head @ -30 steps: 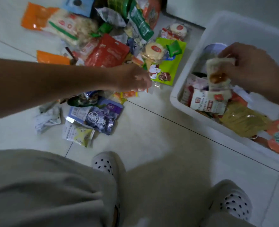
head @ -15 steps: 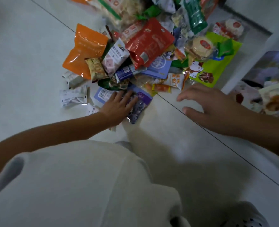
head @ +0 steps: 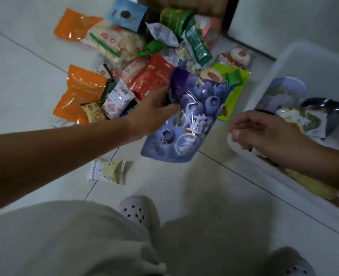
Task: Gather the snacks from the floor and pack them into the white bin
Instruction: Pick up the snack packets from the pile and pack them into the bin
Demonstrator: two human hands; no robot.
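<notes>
Since the earlier frame the left hand (head: 152, 114) has gone from lying flat on the purple blueberry pouch (head: 192, 120) to gripping it near its crumpled top. The pouch is now at mid-frame, in front of the snack pile (head: 140, 62). The right hand (head: 264, 132) has shifted right to the near corner of the white bin (head: 311, 62), its fingers loosely curled and holding nothing. Inside the bin lie a lavender pouch (head: 282, 94), a dark bowl (head: 323, 108), a pale wrapped packet (head: 305, 121) and a yellow packet (head: 311, 186). The blueberry pouch's long axis runs roughly up-down in the frame, top toward the pile, printed face to the camera.
</notes>
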